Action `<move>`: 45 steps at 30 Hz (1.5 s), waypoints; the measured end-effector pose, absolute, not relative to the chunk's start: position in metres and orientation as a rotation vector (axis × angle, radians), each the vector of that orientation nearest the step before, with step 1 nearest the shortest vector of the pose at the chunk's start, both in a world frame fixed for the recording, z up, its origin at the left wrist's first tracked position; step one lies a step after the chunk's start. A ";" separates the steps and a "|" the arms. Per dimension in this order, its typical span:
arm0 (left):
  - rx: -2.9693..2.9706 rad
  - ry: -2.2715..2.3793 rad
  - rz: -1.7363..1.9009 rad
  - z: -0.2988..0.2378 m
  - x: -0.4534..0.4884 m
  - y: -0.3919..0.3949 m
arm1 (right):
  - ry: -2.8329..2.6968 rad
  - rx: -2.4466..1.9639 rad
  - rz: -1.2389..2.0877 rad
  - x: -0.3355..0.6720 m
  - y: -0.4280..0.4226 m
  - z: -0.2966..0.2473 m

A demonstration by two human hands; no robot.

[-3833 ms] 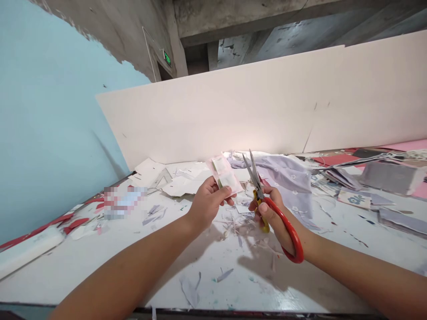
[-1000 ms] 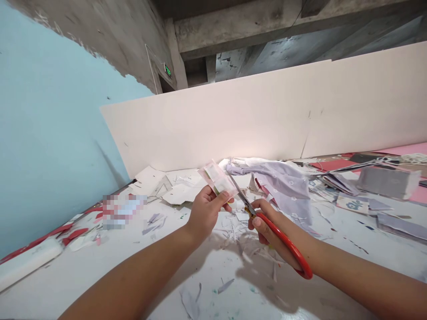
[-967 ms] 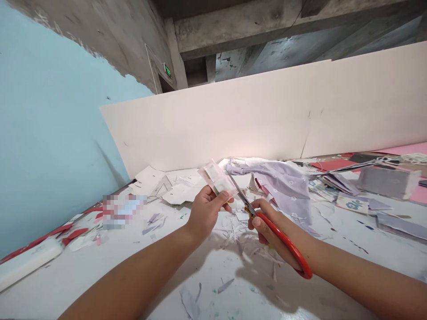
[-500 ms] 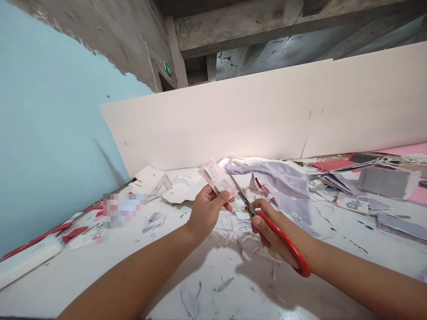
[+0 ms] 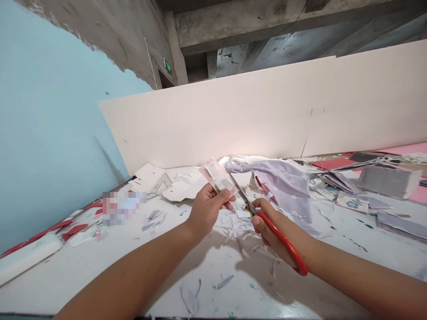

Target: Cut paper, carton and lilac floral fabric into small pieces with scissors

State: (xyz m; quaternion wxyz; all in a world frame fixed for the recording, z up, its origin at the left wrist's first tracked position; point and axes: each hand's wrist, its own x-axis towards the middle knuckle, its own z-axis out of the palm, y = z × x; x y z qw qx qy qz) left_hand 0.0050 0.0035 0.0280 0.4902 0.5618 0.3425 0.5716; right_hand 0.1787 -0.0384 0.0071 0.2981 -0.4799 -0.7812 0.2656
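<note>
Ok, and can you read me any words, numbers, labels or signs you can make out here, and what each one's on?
Nothing can be read for certain.
Green lit sign above the doorway: too small to read.
Translucent packet in the left hand: its print is too blurred to read.
Card at right: blue emblem, no legible words.
Pixelated patch at left: unreadable.

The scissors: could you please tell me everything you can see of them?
The scissors have a long red loop handle and a yellow handle, mostly hidden by the fingers. Their slim grey metal blades look almost closed and point up and to the left. The right hand grips them above the littered table, and the blade tips reach the edge of the pinkish translucent packet in the left hand. Whether they are cutting it is too small to tell.
</note>
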 end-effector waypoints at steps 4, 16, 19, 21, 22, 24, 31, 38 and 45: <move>1.344 0.820 1.363 0.028 0.004 0.003 | -2.064 -1.286 0.719 0.179 -0.038 0.006; 1.366 0.793 1.335 0.029 0.002 0.004 | -2.062 -1.334 0.719 0.177 -0.040 0.008; 1.363 0.793 1.330 0.028 0.002 0.004 | -2.059 -1.351 0.709 0.177 -0.040 0.007; 1.359 0.785 1.325 0.027 0.002 0.005 | -2.061 -1.350 0.700 0.178 -0.040 0.006; 1.357 0.779 1.323 0.027 0.002 0.005 | -2.063 -1.346 0.695 0.178 -0.040 0.006; 1.354 0.768 1.322 0.026 0.002 0.005 | -2.065 -1.341 0.680 0.179 -0.040 0.006; 1.368 0.754 1.326 0.026 0.000 0.005 | -2.033 -1.335 0.649 0.179 -0.036 0.002; 1.362 0.770 1.319 0.025 0.000 0.006 | -1.861 -1.126 0.844 0.182 -0.035 0.001; 1.369 0.800 1.298 0.025 0.000 0.005 | -2.087 -1.043 0.603 0.187 -0.034 0.002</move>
